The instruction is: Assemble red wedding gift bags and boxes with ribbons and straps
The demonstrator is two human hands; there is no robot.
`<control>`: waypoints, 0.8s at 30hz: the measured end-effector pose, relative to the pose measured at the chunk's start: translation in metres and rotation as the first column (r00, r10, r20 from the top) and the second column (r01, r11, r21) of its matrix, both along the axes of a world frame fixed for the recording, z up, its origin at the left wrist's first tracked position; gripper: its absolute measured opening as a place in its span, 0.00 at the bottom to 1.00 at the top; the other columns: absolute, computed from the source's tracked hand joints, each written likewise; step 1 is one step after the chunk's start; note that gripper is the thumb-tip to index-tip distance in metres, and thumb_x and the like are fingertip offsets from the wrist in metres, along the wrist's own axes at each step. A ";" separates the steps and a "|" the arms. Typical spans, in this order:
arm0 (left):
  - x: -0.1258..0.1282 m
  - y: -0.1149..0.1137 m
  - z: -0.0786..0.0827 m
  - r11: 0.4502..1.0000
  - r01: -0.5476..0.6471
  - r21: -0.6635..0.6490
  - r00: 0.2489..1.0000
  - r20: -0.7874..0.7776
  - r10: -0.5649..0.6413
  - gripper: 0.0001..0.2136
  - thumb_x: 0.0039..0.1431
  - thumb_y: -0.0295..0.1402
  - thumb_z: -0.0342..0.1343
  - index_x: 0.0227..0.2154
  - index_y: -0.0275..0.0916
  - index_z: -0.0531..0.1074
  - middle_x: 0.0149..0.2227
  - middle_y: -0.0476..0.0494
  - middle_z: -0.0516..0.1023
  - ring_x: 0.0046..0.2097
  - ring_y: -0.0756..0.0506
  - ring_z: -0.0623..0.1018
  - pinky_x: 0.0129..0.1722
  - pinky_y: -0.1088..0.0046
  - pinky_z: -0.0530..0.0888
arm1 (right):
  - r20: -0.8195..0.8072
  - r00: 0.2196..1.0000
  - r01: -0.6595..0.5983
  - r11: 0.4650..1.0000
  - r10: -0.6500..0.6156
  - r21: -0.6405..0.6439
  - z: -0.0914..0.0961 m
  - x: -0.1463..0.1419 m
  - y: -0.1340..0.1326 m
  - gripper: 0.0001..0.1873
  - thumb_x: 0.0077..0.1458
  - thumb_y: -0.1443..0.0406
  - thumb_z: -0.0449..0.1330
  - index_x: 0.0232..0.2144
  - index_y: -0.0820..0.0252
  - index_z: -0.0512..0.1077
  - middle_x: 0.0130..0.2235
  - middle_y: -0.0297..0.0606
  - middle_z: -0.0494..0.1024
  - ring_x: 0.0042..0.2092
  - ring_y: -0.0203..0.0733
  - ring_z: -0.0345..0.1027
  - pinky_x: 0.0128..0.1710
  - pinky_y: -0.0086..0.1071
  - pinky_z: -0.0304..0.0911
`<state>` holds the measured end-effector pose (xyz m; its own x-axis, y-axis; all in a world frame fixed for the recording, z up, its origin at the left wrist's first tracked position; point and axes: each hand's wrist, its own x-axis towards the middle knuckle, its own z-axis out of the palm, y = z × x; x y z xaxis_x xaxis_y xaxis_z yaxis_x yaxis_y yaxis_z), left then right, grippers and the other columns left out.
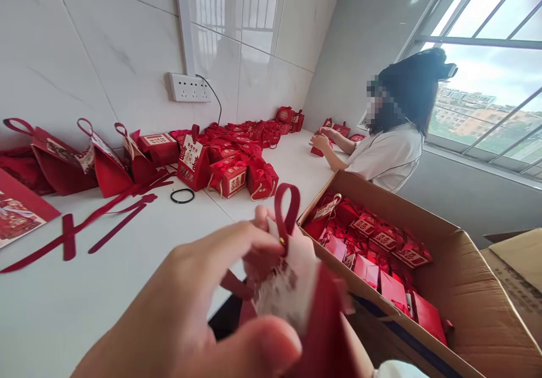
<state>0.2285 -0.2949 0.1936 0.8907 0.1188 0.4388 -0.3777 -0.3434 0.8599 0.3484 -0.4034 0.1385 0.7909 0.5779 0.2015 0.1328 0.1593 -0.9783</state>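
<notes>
In the foreground, a red gift box (pixel 326 321) with a pale printed panel and a dark red ribbon loop (pixel 288 206) on top is blurred by motion. My left hand (pixel 199 288) closes on it from the left, fingers at the top near a small gold fastener and thumb in front. Behind the box is my right hand (pixel 307 244), mostly hidden; its fingers appear to grip the far side, and the wrist shows below right. Loose dark red ribbon strips (pixel 121 237) and a black hair tie (pixel 182 196) lie on the white table (pixel 139 293).
At right stands an open cardboard box (pixel 461 276) packed with red gift boxes. More red boxes (pixel 228 177) crowd along the tiled wall, and tent-shaped ones (pixel 108 166) stand at left. A co-worker (pixel 385 158) across the table handles a red box. A socket strip (pixel 189 88) is on the wall.
</notes>
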 end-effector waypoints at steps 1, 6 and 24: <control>0.004 0.007 0.003 1.000 -0.003 0.000 0.997 -0.079 0.003 0.21 0.51 0.52 0.54 0.37 0.41 0.75 0.34 0.44 0.79 0.32 0.44 0.76 0.29 0.75 0.74 | -0.020 1.000 0.020 0.999 -0.019 0.030 0.005 0.000 0.000 0.24 0.47 0.43 0.55 0.21 0.56 0.59 0.18 0.27 0.60 0.18 0.31 0.53 0.17 0.26 0.54; 0.033 0.030 0.004 0.992 -0.120 0.042 0.950 -0.286 0.127 0.15 0.52 0.44 0.56 0.38 0.39 0.76 0.31 0.46 0.78 0.30 0.46 0.76 0.27 0.78 0.71 | 0.128 0.939 0.318 0.948 -0.319 0.027 0.029 -0.007 -0.019 0.20 0.48 0.56 0.64 0.21 0.59 0.58 0.18 0.25 0.59 0.19 0.26 0.49 0.17 0.20 0.48; 0.041 0.009 0.003 0.985 -0.167 -0.052 0.949 -0.278 0.146 0.06 0.51 0.32 0.56 0.24 0.38 0.76 0.20 0.52 0.74 0.21 0.53 0.70 0.19 0.84 0.67 | 0.273 0.908 0.362 0.923 -0.317 -0.133 0.046 -0.025 -0.028 0.12 0.50 0.60 0.60 0.22 0.60 0.67 0.17 0.27 0.64 0.19 0.28 0.52 0.14 0.21 0.48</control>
<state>0.2694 -0.2858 0.1966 0.9426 0.2892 0.1668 -0.0723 -0.3111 0.9476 0.3230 -0.4316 0.1847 0.8854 0.3268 0.3304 0.3830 -0.1103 -0.9172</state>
